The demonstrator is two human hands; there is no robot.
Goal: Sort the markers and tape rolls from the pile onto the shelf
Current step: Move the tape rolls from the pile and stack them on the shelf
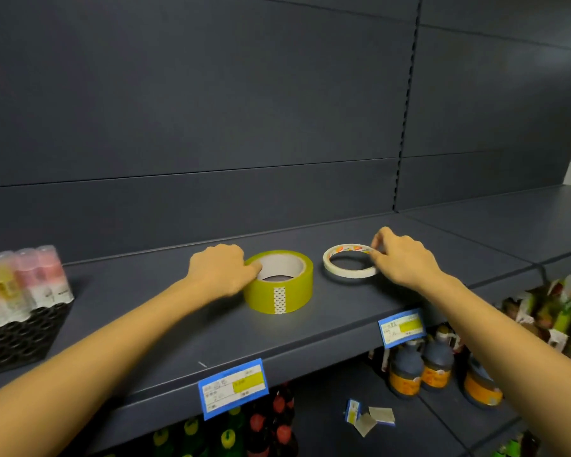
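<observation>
Nearest, below both forearms, the front edge of the shelf (pixel 152 311) carries two blue price labels: one (pixel 233 387) under the left forearm, the other (pixel 401 326) just inward of the right forearm. Beneath them on the lower level stand dark bottles with orange labels (pixel 406 367) under the right wrist, red-capped bottles (pixel 277 420) below the first label, and loose paper scraps (pixel 370 417) between those two groups.

On the shelf top, the left grip (pixel 218 270), a bare hand, curls over the left rim of the wide yellow tape roll (pixel 279 288), with a fingertip tucked inside the white core and the rest of the hand against the outer wall. The roll lies flat, hole upward, its patterned end-tab facing the front edge.

The right grip (pixel 402 258), also a bare hand, pinches the right rim of the thin white tape roll (pixel 343 272) between thumb and forefinger; its other fingers are curled above the shelf. This roll also lies flat. Both rolls sit between the two grips, near each other but not touching.

Well out to the left of the left grip, a black mesh basket (pixel 17 334) holds a wrapped pack of pink and yellow tubes (pixel 23 285); blur hides whether they are markers. Out past the right forearm hang green packets (pixel 561 311).

Beyond both grips rises the dark grey back panel (pixel 211 110).
</observation>
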